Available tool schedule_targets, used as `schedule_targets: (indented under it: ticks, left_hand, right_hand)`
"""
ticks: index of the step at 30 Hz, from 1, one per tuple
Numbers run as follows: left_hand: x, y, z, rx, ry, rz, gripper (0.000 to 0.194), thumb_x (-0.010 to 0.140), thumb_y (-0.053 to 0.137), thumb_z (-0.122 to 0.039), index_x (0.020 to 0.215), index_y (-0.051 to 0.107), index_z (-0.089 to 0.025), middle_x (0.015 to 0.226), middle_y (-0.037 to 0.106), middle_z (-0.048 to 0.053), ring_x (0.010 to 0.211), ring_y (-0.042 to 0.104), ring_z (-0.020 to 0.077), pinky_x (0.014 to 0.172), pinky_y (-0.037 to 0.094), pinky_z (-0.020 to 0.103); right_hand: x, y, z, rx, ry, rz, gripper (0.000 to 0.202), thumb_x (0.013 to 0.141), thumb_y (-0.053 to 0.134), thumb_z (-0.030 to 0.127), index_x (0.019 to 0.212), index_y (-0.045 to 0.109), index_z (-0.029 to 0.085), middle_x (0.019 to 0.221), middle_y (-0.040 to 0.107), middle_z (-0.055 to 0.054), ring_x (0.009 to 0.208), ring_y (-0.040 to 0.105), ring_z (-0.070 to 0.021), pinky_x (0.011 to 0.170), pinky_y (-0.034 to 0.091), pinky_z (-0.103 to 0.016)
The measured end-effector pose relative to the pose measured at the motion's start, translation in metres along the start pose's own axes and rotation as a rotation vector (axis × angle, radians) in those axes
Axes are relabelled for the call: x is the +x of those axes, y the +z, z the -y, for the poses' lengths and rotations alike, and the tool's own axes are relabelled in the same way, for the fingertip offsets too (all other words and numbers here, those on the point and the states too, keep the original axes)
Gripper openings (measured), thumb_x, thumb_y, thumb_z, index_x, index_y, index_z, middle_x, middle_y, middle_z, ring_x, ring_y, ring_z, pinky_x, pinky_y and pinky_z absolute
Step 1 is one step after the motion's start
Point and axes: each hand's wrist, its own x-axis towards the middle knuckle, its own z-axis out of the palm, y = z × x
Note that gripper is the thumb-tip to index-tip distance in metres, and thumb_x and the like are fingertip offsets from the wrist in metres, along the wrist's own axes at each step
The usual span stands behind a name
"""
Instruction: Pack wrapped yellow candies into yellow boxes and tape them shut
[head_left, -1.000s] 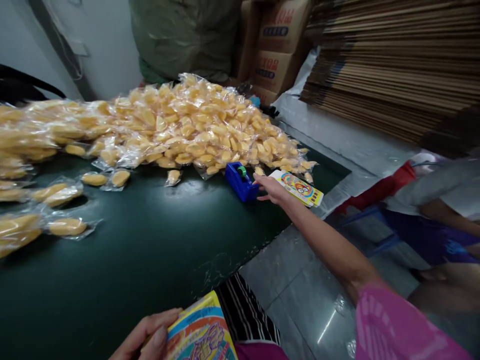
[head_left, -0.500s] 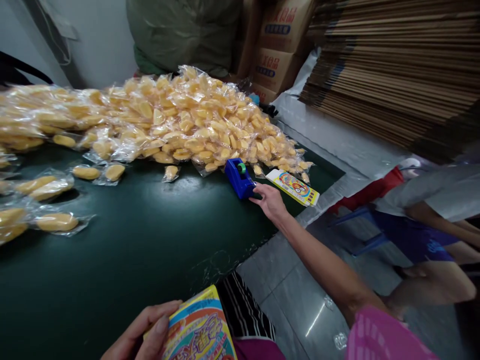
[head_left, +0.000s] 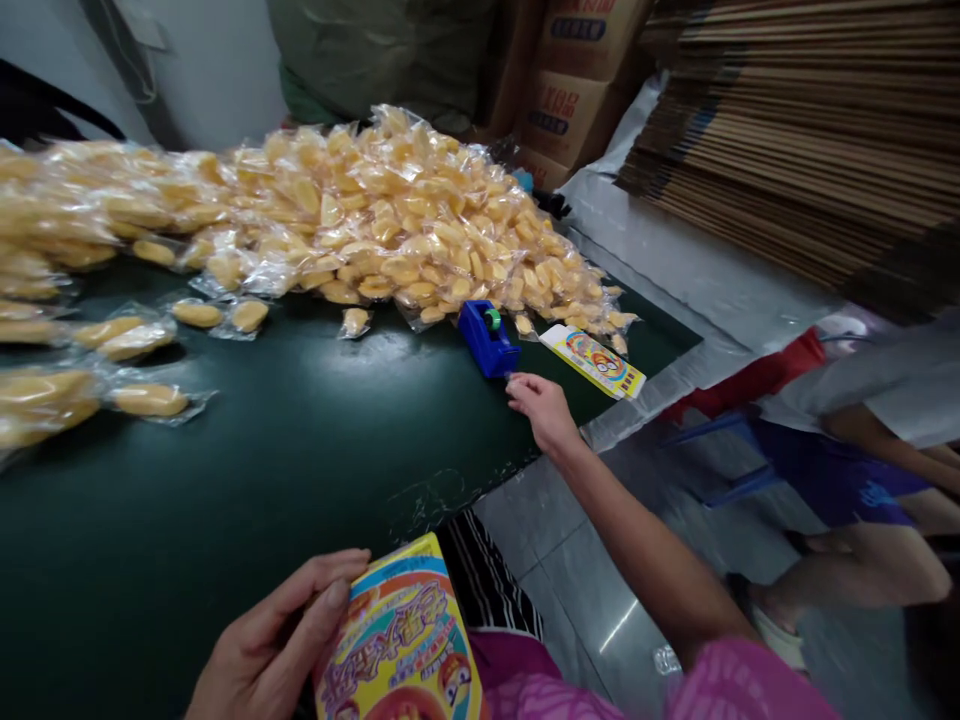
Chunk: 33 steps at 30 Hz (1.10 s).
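Note:
My left hand [head_left: 289, 640] grips a colourful printed box [head_left: 401, 640], yellow-edged with cartoon pictures, near the front edge of the table. My right hand [head_left: 544, 408] reaches forward, its fingertips pinched together just off the front end of a blue tape dispenser [head_left: 489, 345]. A small clear bit of tape shows at the fingertips, hard to make out. The dispenser carries a green-cored roll and stands on the dark green table [head_left: 315, 440]. Just right of it lies a flattened yellow-and-white printed carton [head_left: 596, 362].
A large heap of yellow pieces in clear wrappers [head_left: 405, 220] covers the back of the table. Several loose wrapped pieces [head_left: 150, 400] lie at the left. Stacked flat cardboard [head_left: 795, 140] and brown cartons [head_left: 555, 115] stand behind. Another person [head_left: 832, 470] sits at the right.
My right hand has drawn slightly back from the dispenser, and its fingers have closed into a pinch. The box in my left hand has come higher into view.

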Motion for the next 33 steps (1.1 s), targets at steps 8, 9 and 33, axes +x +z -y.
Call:
schedule_targets:
  ticks: [8, 9, 33]
  left_hand:
    - [-0.005, -0.006, -0.033, 0.071, 0.228, 0.042, 0.02, 0.087, 0.064, -0.035, 0.085, 0.078, -0.022, 0.097, 0.074, 0.007, 0.095, 0.068, 0.022, 0.083, 0.054, 0.029]
    - [-0.006, -0.008, -0.037, 0.036, 0.189, 0.021, 0.019, 0.085, 0.066, -0.037, 0.086, 0.078, -0.022, 0.097, 0.075, 0.007, 0.094, 0.068, 0.0219, 0.082, 0.055, 0.029]
    - [-0.012, -0.005, -0.09, -0.08, -0.049, 0.131, 0.028, 0.078, 0.069, -0.038, 0.056, 0.074, -0.022, 0.113, 0.076, 0.006, 0.095, 0.073, 0.028, 0.075, 0.062, 0.036]
  right_hand:
    - [-0.13, 0.042, -0.006, 0.056, 0.25, 1.031, 0.074, 0.073, 0.085, 0.03, 0.139, 0.05, 0.032, 0.131, 0.058, -0.006, 0.113, 0.064, -0.0193, 0.095, 0.053, -0.034]
    - [-0.13, 0.043, -0.005, 0.058, 0.248, 1.051, 0.069, 0.077, 0.082, 0.03, 0.138, 0.051, 0.031, 0.129, 0.059, -0.006, 0.111, 0.064, -0.0188, 0.094, 0.053, -0.034]
    - [-0.117, 0.049, 0.003, -0.105, 0.135, 1.062, 0.035, 0.091, 0.063, 0.041, 0.119, 0.06, 0.02, 0.113, 0.068, -0.006, 0.098, 0.066, -0.0196, 0.082, 0.055, -0.033]
